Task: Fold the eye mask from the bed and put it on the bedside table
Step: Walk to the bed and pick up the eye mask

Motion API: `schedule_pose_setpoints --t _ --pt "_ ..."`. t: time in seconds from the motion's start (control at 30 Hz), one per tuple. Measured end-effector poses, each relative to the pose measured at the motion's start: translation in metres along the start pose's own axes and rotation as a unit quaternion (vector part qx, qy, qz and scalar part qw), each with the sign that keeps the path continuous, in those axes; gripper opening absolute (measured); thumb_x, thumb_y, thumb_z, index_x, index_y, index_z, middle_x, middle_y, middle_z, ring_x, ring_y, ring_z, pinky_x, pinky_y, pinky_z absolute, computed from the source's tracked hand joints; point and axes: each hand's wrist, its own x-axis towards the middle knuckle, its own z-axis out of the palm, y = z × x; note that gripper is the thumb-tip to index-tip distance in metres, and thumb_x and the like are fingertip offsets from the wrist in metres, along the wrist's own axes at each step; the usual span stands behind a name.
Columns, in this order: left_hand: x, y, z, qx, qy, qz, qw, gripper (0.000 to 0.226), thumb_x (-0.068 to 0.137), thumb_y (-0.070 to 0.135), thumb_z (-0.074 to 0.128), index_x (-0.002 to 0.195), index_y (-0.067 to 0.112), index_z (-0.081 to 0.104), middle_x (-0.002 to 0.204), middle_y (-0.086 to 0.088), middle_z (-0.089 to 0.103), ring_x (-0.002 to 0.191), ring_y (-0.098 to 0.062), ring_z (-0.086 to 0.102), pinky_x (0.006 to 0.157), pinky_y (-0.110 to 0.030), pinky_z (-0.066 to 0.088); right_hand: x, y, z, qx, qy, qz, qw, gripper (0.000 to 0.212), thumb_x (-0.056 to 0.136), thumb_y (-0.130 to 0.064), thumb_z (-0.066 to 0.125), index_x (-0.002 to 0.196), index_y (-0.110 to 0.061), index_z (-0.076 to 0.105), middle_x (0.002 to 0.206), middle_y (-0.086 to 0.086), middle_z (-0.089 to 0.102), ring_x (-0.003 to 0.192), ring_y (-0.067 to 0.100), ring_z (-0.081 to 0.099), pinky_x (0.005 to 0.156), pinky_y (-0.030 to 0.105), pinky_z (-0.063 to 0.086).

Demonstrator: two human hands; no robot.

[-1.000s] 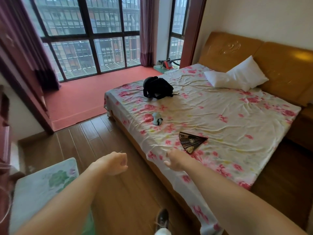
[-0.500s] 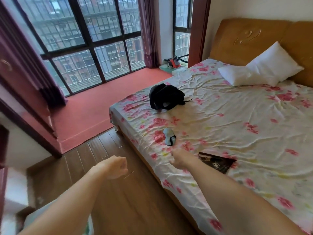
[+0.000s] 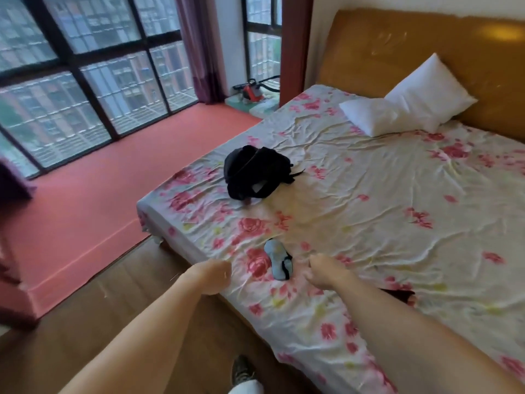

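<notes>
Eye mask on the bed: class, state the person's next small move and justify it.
Probably reach the right hand onto the eye mask and pinch it: it lies untouched on the floral sheet between that hand and the left hand, both empty, so folding cannot start.

bare sheet [image 3: 369, 211] around eye mask [image 3: 277, 258], backpack [image 3: 255, 173] beyond
</notes>
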Motion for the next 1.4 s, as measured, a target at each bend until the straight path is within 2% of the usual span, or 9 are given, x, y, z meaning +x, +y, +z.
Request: schedule_pose_setpoints --t 0.17,0.3,0.4,0.63,0.8,0.93,1.2,1.3,1.4 --pt "0.111 -0.021 -0.048 0.013 -0.037 0.067 0.997 0.031 0.099 0.033 0.052 0.127 0.021 0.058 0.118 -0.004 0.063 0.097 -0.019 0.058 0.078 -0.029 0.042 0.059 -0.008 -0.033 0.059 0.032 0.072 0.995 0.043 0.097 -0.044 0.049 0.120 -0.008 0.052 0.126 0.014 0.054 0.112 0.034 0.057 0.088 0.041 0.048" --pt "0.189 -0.007 -0.074 0.043 -0.038 0.097 0.994 0.045 0.102 0.029 0.049 0.145 0.016 0.046 0.138 -0.011 0.057 0.116 -0.029 0.060 0.090 -0.035 0.047 0.104 -0.013 -0.033 0.116 0.034 0.091 0.988 0.041 0.097 -0.042 0.048 0.123 -0.010 0.050 0.129 0.013 0.052 0.112 0.033 0.056 0.090 0.043 0.049" --pt "0.237 0.009 -0.071 0.052 -0.041 0.132 0.989 0.048 0.101 0.028 0.052 0.145 0.011 0.043 0.139 -0.011 0.056 0.121 -0.032 0.058 0.100 -0.040 0.049 0.140 -0.003 -0.015 0.163 0.035 0.112 0.980 0.043 0.098 -0.040 0.048 0.127 -0.008 0.048 0.133 0.014 0.051 0.116 0.033 0.054 0.091 0.041 0.048" --pt "0.348 0.035 0.001 0.058 -0.069 0.175 0.980 0.067 0.095 0.040 0.065 0.150 0.015 0.038 0.147 -0.009 0.046 0.130 -0.032 0.051 0.099 -0.044 0.051 0.220 0.027 0.064 0.295 0.008 0.196 0.935 0.052 0.094 -0.039 0.055 0.133 -0.007 0.042 0.137 0.020 0.051 0.118 0.038 0.054 0.087 0.042 0.048" --pt "0.421 0.040 0.066 0.051 -0.131 0.197 0.970 0.085 0.092 0.041 0.071 0.157 0.013 0.024 0.157 -0.009 0.034 0.132 -0.036 0.050 0.100 -0.048 0.050 0.265 0.032 0.129 0.332 0.004 0.246 0.911 0.078 0.088 -0.043 0.065 0.148 -0.015 0.024 0.138 0.018 0.051 0.120 0.040 0.054 0.090 0.044 0.049" --pt "0.455 0.035 0.105 0.057 -0.138 0.196 0.969 0.091 0.085 0.041 0.078 0.154 0.009 0.027 0.156 -0.013 0.034 0.137 -0.041 0.043 0.106 -0.053 0.046 0.290 0.022 0.169 0.479 0.036 0.260 0.837 0.067 0.076 -0.039 0.074 0.133 -0.020 0.045 0.125 -0.002 0.057 0.114 0.021 0.059 0.086 0.034 0.048" --pt "0.478 0.034 0.128 0.005 -0.125 0.181 0.975 0.085 0.078 0.035 0.086 0.143 0.006 0.040 0.137 -0.018 0.052 0.124 -0.037 0.053 0.098 -0.045 0.048 0.318 0.011 0.206 0.507 0.049 0.339 0.791 0.056 0.072 -0.032 0.081 0.113 -0.009 0.050 0.112 0.011 0.064 0.100 0.030 0.064 0.082 0.043 0.055" --pt "0.475 0.034 0.134 -0.008 -0.145 0.148 0.978 0.082 0.078 0.036 0.085 0.141 0.005 0.042 0.128 -0.016 0.060 0.113 -0.033 0.061 0.085 -0.038 0.050 0.317 0.010 0.215 0.497 0.025 0.327 0.804 0.052 0.079 -0.025 0.078 0.119 -0.006 0.051 0.112 0.011 0.064 0.102 0.031 0.064 0.076 0.033 0.049" --pt "0.468 0.029 0.133 -0.042 -0.166 0.116 0.978 0.076 0.079 0.041 0.082 0.140 0.007 0.051 0.125 -0.011 0.063 0.099 -0.024 0.059 0.077 -0.030 0.045 0.310 0.013 0.217 0.533 0.027 0.323 0.782 0.032 0.084 -0.018 0.070 0.113 -0.008 0.063 0.097 0.004 0.064 0.091 0.024 0.063 0.068 0.025 0.043"
